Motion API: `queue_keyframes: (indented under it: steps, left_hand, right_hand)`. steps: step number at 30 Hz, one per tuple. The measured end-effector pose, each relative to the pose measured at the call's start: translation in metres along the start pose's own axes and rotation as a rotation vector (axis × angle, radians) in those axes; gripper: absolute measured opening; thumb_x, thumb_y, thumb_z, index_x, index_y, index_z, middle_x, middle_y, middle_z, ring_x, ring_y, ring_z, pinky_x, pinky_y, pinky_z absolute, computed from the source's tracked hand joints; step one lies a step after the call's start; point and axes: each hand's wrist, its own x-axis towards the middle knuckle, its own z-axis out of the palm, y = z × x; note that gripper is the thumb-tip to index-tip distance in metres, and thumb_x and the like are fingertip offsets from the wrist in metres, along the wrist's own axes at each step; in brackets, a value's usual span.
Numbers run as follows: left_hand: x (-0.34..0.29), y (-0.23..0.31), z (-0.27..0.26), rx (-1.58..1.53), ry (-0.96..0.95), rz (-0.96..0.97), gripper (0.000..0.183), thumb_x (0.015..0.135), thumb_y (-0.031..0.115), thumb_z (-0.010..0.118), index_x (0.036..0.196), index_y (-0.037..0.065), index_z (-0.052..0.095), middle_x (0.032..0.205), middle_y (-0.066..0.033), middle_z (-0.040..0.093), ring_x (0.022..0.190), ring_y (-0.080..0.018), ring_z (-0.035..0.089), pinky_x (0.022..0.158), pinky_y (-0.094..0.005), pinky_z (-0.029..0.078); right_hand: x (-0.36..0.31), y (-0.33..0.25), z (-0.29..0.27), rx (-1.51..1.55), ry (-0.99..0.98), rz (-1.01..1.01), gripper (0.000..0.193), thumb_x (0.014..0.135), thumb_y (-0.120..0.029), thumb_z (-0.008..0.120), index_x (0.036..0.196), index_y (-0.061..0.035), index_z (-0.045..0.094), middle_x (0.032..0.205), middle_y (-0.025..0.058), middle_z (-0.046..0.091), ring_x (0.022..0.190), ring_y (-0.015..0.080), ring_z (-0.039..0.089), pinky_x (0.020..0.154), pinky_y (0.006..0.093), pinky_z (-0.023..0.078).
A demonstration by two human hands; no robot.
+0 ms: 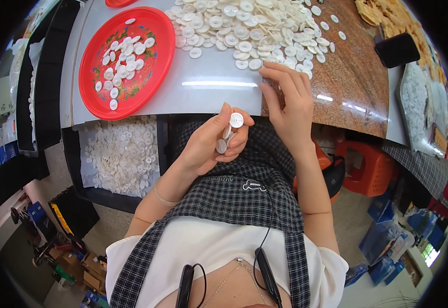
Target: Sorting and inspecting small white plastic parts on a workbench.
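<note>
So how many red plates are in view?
2: a red plate left of the disc heap, with discs on it, and another plate mostly cut off at the top edge. Others may be hidden.

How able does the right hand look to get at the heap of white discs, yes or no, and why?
Probably yes: the right hand looks empty and open, its fingertips are beside the heap of white discs, and nothing visible blocks the way.
</note>
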Motion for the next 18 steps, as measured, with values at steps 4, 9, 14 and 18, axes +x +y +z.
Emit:
queue_keyframes:
  steps: [4, 9, 14, 18]
  left_hand:
    - [-0.001, 0.000, -0.002, -0.017, -0.028, 0.004, 0.054, 0.104, 0.047, 0.021, 0.107, 0.003, 0.053, 0.064, 0.0018, 0.040, 0.050, -0.0052, 0.030, 0.037, -0.0173, 0.025]
    - [-0.002, -0.001, -0.004, 0.022, -0.033, 0.044, 0.053, 0.105, 0.047, 0.022, 0.107, 0.003, 0.052, 0.066, 0.0013, 0.042, 0.050, -0.0053, 0.032, 0.037, -0.0174, 0.026]
    - [-0.003, 0.003, 0.006, 0.175, 0.088, 0.104, 0.043, 0.105, 0.039, 0.027, 0.106, 0.003, 0.052, 0.074, -0.0017, 0.050, 0.053, -0.0060, 0.039, 0.038, -0.0172, 0.030]
    - [-0.001, 0.002, 0.006, 0.207, 0.146, 0.101, 0.039, 0.104, 0.037, 0.036, 0.110, 0.002, 0.052, 0.084, -0.0034, 0.054, 0.056, -0.0064, 0.044, 0.039, -0.0176, 0.033]
  right_hand:
    - [-0.004, 0.010, 0.005, -0.039, -0.043, -0.051, 0.018, 0.079, -0.003, 0.070, 0.096, -0.0048, 0.067, 0.101, 0.0054, 0.069, 0.091, 0.0237, 0.060, 0.078, 0.0332, 0.048]
    - [-0.008, 0.007, 0.004, 0.083, -0.034, 0.023, 0.011, 0.077, -0.001, 0.071, 0.087, -0.0038, 0.067, 0.100, 0.0054, 0.069, 0.087, 0.0228, 0.061, 0.074, 0.0314, 0.049]
    - [-0.010, -0.002, -0.002, 0.272, -0.132, 0.277, 0.017, 0.080, 0.002, 0.069, 0.095, -0.0031, 0.064, 0.096, 0.0047, 0.068, 0.088, 0.0145, 0.061, 0.077, 0.0278, 0.049]
    - [-0.010, -0.013, -0.008, 0.911, -0.195, 0.373, 0.042, 0.081, 0.006, 0.069, 0.118, -0.0023, 0.052, 0.094, 0.0068, 0.065, 0.090, 0.0112, 0.061, 0.083, 0.0269, 0.048]
